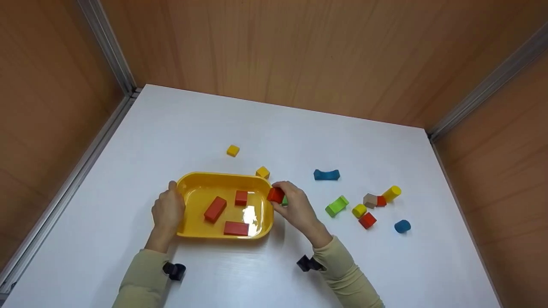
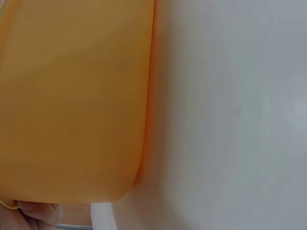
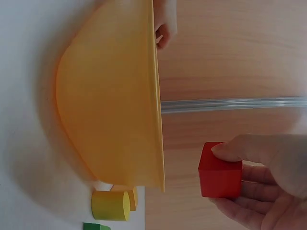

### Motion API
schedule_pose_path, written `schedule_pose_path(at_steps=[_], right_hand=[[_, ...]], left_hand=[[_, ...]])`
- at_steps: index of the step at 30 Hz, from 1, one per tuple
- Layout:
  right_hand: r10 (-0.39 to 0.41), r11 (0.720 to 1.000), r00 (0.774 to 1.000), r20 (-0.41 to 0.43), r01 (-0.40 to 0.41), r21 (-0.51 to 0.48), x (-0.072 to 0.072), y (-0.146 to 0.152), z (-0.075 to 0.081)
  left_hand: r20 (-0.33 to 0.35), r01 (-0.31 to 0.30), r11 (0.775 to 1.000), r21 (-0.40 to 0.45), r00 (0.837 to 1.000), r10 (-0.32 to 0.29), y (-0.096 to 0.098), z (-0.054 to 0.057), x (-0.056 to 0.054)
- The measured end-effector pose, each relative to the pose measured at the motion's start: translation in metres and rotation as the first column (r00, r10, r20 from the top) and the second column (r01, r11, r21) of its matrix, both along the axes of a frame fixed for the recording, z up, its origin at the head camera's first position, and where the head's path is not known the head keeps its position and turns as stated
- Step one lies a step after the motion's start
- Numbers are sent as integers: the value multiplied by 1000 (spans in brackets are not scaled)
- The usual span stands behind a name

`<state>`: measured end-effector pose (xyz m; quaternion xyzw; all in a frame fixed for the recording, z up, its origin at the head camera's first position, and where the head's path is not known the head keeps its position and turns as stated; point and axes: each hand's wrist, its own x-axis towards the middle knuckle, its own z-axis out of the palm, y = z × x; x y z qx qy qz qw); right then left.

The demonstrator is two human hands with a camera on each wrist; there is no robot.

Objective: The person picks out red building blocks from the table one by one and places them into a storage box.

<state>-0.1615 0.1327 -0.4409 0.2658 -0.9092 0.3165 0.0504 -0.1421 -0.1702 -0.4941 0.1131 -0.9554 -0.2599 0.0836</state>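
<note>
My left hand (image 1: 168, 210) grips the left rim of a yellow plastic tub (image 1: 201, 179). Inside it lie three red blocks: a long tilted one (image 1: 215, 209), a small one (image 1: 241, 197) and a flat oblong one (image 1: 236, 228). Thumb and fingers of my right hand (image 1: 297, 209) pinch a red cube (image 3: 220, 172) at the tub's right rim. In the right wrist view the cube is held above the table, higher than the rim. A green block (image 1: 284, 201) shows partly behind the right hand, and in the left wrist view the tub's outer wall (image 2: 72, 105) fills much of the picture.
Behind the tub sit a yellow block (image 1: 263, 172) and a yellow cube (image 1: 233, 150). To the right lie a blue arch block (image 1: 326, 175), a light green block (image 1: 337, 206), a blue cylinder (image 1: 402, 226) and several mixed blocks. Wooden panels (image 1: 274, 55) enclose the white table.
</note>
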Motion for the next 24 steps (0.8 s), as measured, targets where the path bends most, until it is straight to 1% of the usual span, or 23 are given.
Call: schedule_pose_path(at_steps=[4,10,13,17,21,24], right_hand=[[34,999,999,32,-35,33,2,-9,1],[56,992,991,123,-69,106,3,-24,1],[85,983,989,124,-104,153,2,-29,-2],[137,962,984,112,-159,220,0,-36,-6],[175,940,976,130,-205,273,-2,-43,-10],[195,919,974,113,-222,326,-5,-47,-12]], left_hand=[[-9,5,1000,-4,1000,-5,0,0,0],[-12,4,1000,-9,1000,-4,0,0,0],[7,6,1000,2,1000,-6,0,0,0],[35,11,1000,11,999,-11,0,2,-1],[53,4,1000,7,999,-4,0,1,-1],[49,-1,1000,5,999,1,-1,1,-1]])
